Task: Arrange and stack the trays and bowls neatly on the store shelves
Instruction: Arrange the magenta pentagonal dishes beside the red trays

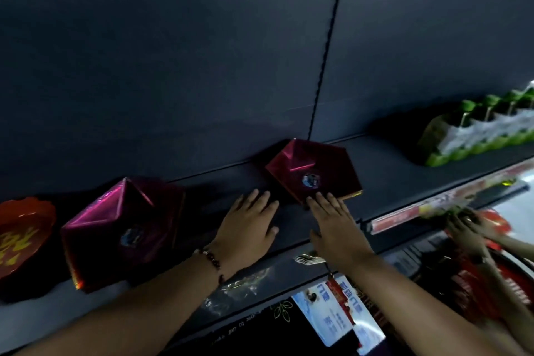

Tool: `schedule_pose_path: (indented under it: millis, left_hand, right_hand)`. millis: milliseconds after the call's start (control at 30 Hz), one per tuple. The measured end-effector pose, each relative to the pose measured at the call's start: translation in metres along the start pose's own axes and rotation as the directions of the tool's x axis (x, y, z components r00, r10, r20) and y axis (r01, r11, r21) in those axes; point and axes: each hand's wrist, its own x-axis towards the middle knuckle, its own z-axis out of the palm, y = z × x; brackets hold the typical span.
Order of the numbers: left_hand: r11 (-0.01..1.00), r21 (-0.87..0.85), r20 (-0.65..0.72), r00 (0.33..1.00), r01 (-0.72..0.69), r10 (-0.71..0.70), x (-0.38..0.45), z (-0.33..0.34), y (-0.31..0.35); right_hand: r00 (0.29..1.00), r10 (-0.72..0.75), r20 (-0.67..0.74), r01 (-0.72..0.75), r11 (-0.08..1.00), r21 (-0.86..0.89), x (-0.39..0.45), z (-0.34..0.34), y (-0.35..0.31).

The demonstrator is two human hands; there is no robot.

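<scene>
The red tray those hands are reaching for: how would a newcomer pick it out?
Start at the dark shelf and its back wall. The smaller red tray lies at the wall, in front of the right hand, whose fingers touch its near edge. The larger red tray lies left, nearer the shelf front.

Dark shelf (384, 170), flat board with a dark back panel (173, 66) behind; red-and-white price strip (433, 205) along its front edge at right. Lying on it, left to right: red bowl (23, 234) with gold lettering at the left end; large magenta foil tray (121, 228), faceted, just beside the bowl; smaller magenta foil tray (312, 170) near the back panel; shrink-wrapped pack of green-capped bottles (476, 130) at far right, well apart.
</scene>
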Motion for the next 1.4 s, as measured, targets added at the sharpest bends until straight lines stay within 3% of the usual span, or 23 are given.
schedule_pose_path:
  millis: [300,533,800,1000,1167,1400]
  left_hand:
    - [0.997,-0.05,0.104,0.992,-0.063,0.068,0.069,0.026,0.049]
    - [0.997,-0.035,-0.06,0.996,-0.073,0.071,0.072,0.025,0.04]
    - [0.994,0.02,-0.085,0.991,-0.104,0.106,0.053,0.009,0.031]
    - [0.989,-0.121,-0.177,0.982,-0.089,0.066,0.047,0.001,0.026]
    - [0.972,-0.224,-0.162,0.986,-0.075,0.038,0.036,-0.008,0.033]
    - [0.945,-0.304,-0.264,0.964,-0.121,0.038,0.016,-0.029,0.023]
  right_hand:
    - [0.987,0.157,-0.028,-0.158,0.987,-0.024,-0.002,0.002,0.07]
    - [0.989,0.125,-0.079,-0.128,0.991,-0.034,0.001,0.01,0.08]
    - [0.983,0.028,-0.179,-0.036,0.999,-0.037,0.006,0.015,0.071]
    - [0.978,0.022,-0.209,-0.03,0.999,-0.038,0.001,0.003,0.066]
    - [0.946,0.049,-0.319,-0.038,0.998,0.04,-0.006,-0.01,0.057]
    - [0.95,0.003,-0.312,0.047,0.987,0.151,-0.008,-0.021,0.039]
